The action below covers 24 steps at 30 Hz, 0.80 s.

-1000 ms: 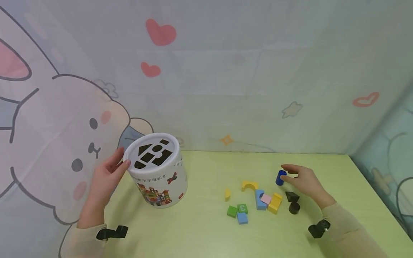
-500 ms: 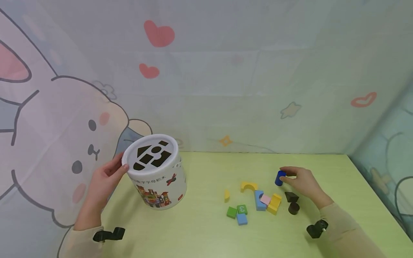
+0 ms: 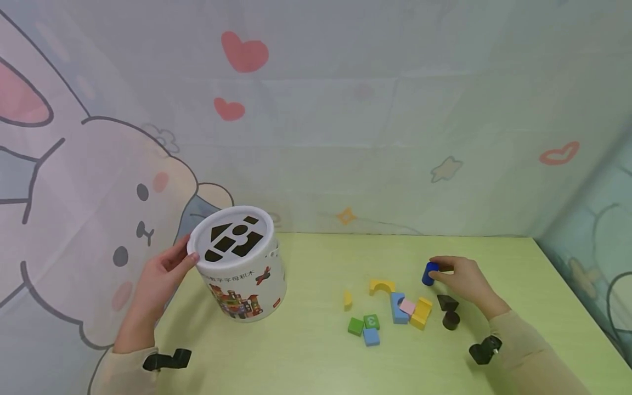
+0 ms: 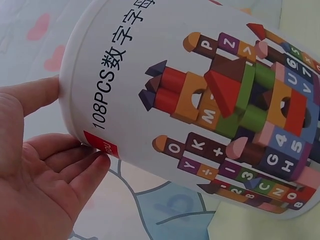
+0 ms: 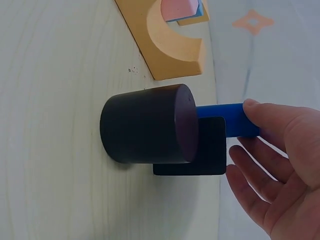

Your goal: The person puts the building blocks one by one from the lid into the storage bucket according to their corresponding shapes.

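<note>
A white round bucket (image 3: 249,291) printed with toy blocks stands at the left of the table, its lid (image 3: 232,236) cut with dark shaped holes. My left hand (image 3: 160,282) holds its rim, the thumb at the lid's edge and the fingers against the side. At the right, my right hand (image 3: 466,280) pinches the top of an upright blue cylinder block (image 3: 429,274) between thumb and fingers. A black cylinder block (image 5: 150,125) and a black triangular block (image 3: 447,302) lie close to that hand. In the right wrist view they partly hide the blue cylinder.
Left of the blue cylinder lie a yellow arch (image 3: 382,286), a blue block (image 3: 399,308), a pink block (image 3: 407,306) and a yellow block (image 3: 421,313). Green blocks (image 3: 355,326), a light blue block (image 3: 371,337) and a small yellow block (image 3: 348,300) lie nearer the bucket. A printed cloth (image 3: 316,109) hangs behind.
My left hand has slid slightly down with the bucket's rim in its hold. The right hand stays at the blue cylinder. The view shifts a little.
</note>
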Each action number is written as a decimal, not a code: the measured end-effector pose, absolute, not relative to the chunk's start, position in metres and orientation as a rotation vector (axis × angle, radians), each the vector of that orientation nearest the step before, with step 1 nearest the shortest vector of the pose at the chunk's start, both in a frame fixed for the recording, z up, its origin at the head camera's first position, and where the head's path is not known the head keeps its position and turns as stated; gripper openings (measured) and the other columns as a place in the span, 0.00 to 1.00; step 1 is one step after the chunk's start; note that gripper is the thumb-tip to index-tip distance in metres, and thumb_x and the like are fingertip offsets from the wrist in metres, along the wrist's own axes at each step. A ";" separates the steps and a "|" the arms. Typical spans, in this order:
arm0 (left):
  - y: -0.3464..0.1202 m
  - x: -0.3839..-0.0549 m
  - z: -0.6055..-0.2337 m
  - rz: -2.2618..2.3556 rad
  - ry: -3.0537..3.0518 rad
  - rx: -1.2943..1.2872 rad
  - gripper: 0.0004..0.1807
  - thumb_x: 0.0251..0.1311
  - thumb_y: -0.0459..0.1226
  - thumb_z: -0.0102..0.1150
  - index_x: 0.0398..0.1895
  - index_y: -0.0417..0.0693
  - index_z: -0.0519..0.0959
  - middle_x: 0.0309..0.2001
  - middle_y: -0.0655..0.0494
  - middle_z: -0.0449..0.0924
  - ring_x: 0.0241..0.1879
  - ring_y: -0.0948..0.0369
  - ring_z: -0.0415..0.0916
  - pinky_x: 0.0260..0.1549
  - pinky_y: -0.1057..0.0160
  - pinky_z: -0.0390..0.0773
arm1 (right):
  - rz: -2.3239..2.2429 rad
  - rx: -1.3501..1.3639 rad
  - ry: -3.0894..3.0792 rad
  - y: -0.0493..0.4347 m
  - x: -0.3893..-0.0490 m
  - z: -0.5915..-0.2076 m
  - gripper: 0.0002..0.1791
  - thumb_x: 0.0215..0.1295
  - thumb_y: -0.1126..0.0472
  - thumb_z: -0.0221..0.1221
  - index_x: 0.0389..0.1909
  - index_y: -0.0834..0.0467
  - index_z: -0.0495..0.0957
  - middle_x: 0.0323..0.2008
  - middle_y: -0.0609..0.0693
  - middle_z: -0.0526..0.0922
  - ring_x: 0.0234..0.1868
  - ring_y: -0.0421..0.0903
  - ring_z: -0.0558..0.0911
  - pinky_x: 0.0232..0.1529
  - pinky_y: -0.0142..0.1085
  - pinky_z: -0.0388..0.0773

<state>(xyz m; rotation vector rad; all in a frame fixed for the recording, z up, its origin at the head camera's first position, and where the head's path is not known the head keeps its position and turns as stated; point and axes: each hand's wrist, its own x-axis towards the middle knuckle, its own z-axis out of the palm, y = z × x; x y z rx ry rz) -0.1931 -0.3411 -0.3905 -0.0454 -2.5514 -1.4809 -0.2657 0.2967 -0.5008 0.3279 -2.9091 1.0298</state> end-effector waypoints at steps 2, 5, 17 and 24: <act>-0.344 -0.192 -0.391 -1.479 -2.560 -0.041 0.39 0.79 0.48 0.61 0.85 0.44 0.60 0.77 0.40 0.67 0.76 0.42 0.65 0.55 0.77 0.72 | 1.023 0.334 -2.907 0.293 -0.268 -0.500 0.23 0.74 0.59 0.68 0.64 0.68 0.82 0.55 0.65 0.87 0.57 0.67 0.84 0.59 0.64 0.77; -0.347 -0.191 -0.391 -1.504 -2.548 -0.061 0.38 0.79 0.45 0.62 0.85 0.44 0.60 0.77 0.40 0.66 0.76 0.42 0.64 0.56 0.77 0.71 | 1.001 0.350 -2.895 0.289 -0.271 -0.498 0.23 0.74 0.58 0.69 0.63 0.68 0.82 0.54 0.65 0.87 0.56 0.66 0.84 0.58 0.64 0.78; -0.348 -0.191 -0.391 -1.488 -2.549 -0.104 0.38 0.78 0.46 0.64 0.84 0.45 0.62 0.76 0.42 0.69 0.74 0.45 0.67 0.56 0.77 0.71 | 1.009 0.402 -2.816 0.259 -0.288 -0.468 0.24 0.75 0.54 0.69 0.63 0.66 0.83 0.50 0.62 0.89 0.52 0.63 0.87 0.51 0.57 0.84; -0.353 -0.195 -0.386 -1.475 -2.600 -0.129 0.42 0.75 0.49 0.67 0.84 0.44 0.60 0.76 0.42 0.69 0.74 0.46 0.69 0.56 0.75 0.74 | 1.034 0.491 -2.764 0.227 -0.298 -0.437 0.25 0.75 0.52 0.69 0.63 0.65 0.84 0.49 0.61 0.90 0.48 0.60 0.89 0.48 0.53 0.86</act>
